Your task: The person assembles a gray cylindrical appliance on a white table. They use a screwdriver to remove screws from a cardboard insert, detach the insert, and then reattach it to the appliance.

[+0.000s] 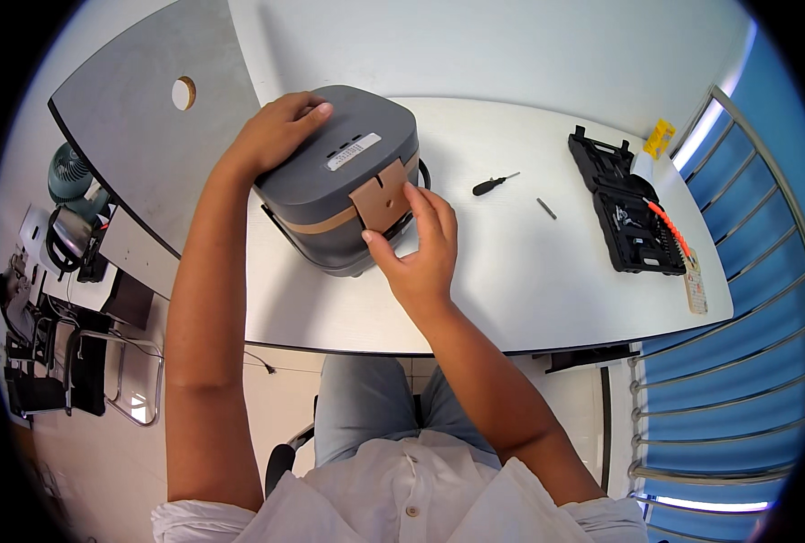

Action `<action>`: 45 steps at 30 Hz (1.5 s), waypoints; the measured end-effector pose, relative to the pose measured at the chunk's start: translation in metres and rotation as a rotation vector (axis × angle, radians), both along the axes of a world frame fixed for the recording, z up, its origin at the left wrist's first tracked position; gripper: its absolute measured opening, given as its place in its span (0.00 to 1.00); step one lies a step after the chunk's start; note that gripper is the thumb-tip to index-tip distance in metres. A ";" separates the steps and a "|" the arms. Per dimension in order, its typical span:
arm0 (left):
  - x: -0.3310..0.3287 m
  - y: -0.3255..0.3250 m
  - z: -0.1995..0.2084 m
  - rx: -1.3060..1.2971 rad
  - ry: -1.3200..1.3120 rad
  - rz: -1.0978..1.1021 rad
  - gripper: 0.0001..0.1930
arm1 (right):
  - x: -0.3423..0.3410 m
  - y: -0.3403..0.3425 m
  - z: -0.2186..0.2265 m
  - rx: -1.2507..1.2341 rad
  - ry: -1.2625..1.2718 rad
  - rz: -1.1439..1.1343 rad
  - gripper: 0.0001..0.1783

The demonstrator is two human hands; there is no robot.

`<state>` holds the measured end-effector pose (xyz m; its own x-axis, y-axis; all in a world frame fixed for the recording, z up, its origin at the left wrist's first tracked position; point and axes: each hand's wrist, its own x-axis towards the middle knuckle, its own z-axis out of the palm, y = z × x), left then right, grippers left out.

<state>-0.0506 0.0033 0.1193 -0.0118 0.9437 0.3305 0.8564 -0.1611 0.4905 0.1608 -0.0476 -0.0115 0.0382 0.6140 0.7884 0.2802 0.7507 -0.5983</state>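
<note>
A dark grey rice cooker (pixel 348 204) with a copper-coloured band stands on the white table (pixel 502 299). My left hand (pixel 280 131) lies over the left side of its lid, fingers resting on the top and the thumb apart. On the cooker's near right side is a copper-coloured panel (pixel 382 201) with a slot and a small hole. My right hand (pixel 425 253) grips this panel by its edges, thumb at the lower left corner and fingertips at the right edge. A pale label (pixel 355 151) sits on the lid beside several dark slots.
Right of the cooker lie a black screwdriver (pixel 490 186) and a short metal rod (pixel 546 209). An open black tool case (pixel 620 231), an orange flexible shaft (pixel 669 226), a yellow box (pixel 659 138) and a remote control (pixel 696 290) are near the table's right edge, beside a metal railing (pixel 755 290).
</note>
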 end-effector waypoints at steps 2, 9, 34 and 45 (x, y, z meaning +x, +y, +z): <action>0.001 -0.001 0.000 0.003 0.000 0.008 0.29 | -0.001 -0.001 -0.001 -0.003 0.023 0.004 0.37; -0.003 0.002 -0.004 0.014 0.045 -0.010 0.29 | -0.006 -0.001 -0.003 0.012 0.048 -0.004 0.38; -0.001 0.001 -0.001 -0.018 0.110 0.068 0.33 | 0.010 -0.006 0.030 -0.121 -0.366 -0.079 0.43; -0.002 0.008 -0.001 -0.067 0.062 0.020 0.31 | 0.012 0.009 0.019 0.006 -0.320 -0.092 0.43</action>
